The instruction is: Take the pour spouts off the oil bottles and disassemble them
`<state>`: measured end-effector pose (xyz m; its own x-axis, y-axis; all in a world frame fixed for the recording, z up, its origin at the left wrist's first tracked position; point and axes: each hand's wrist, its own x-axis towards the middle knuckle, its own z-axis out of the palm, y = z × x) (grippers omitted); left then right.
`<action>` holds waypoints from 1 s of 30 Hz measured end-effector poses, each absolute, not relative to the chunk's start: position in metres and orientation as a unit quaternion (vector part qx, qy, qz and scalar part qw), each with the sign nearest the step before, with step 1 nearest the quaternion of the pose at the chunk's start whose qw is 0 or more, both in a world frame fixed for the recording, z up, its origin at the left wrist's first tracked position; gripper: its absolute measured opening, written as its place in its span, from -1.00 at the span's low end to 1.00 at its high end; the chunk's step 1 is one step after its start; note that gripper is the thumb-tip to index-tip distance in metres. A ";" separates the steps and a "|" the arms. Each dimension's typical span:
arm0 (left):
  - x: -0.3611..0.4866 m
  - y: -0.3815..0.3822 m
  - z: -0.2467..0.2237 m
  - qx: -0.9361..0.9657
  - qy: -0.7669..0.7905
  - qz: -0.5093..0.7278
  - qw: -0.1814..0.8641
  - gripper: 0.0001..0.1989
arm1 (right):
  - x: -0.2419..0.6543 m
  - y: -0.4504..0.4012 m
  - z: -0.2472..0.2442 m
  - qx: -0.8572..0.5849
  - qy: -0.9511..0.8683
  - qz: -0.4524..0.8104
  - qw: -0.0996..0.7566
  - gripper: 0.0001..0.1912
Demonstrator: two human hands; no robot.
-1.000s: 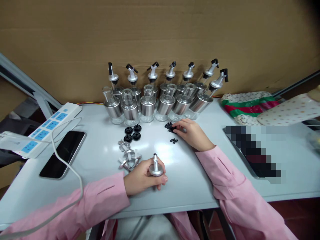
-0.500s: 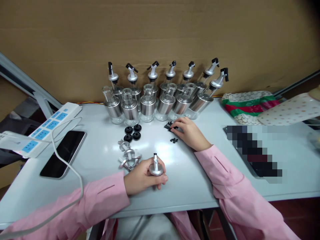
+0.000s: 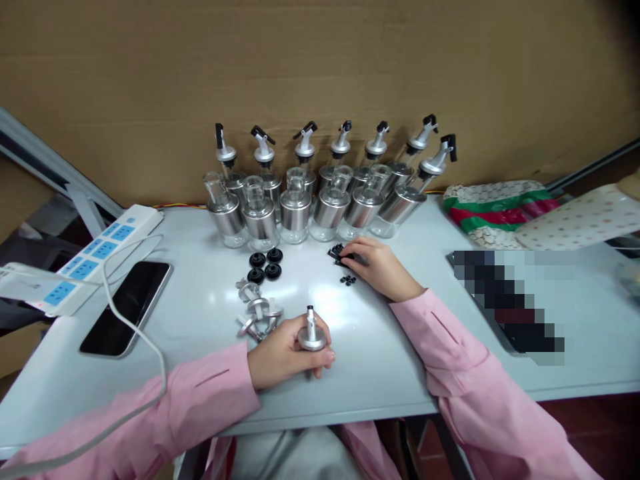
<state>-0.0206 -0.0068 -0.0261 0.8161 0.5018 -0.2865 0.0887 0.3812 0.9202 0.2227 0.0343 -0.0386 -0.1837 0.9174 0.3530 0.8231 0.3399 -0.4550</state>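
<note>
My left hand is closed round a silver pourer top, its narrow spout upright with a black tip. Just left of it lie several loose silver pourer parts. My right hand is at a small pile of black levers, thumb and fingertips pinched together at its right side; what lies between them is too small to make out. Nearer to me than that pile are several tiny black caps. Several round black stoppers sit left of the middle.
Open glass bottles with steel bands stand at the back, before bottles with fitted pourers. On the left are a phone, a power strip and a white cable. A patterned cloth and a blurred-out object lie right.
My right hand has shifted very slightly toward me at the black levers. My left hand holds the pourer top in the same place.
</note>
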 end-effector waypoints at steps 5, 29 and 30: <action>-0.021 -0.007 -0.026 0.542 0.276 0.129 0.783 -0.65 | 0.228 0.032 -0.032 -0.556 -0.774 0.079 0.293 -0.84; -0.021 -0.006 -0.024 0.538 0.278 0.127 0.786 -0.63 | 0.228 0.033 -0.037 -0.548 -0.790 0.082 0.264 -0.90; -0.021 -0.006 -0.025 0.538 0.278 0.127 0.786 -0.63 | 0.228 0.033 -0.037 -0.545 -0.792 0.080 0.264 -0.89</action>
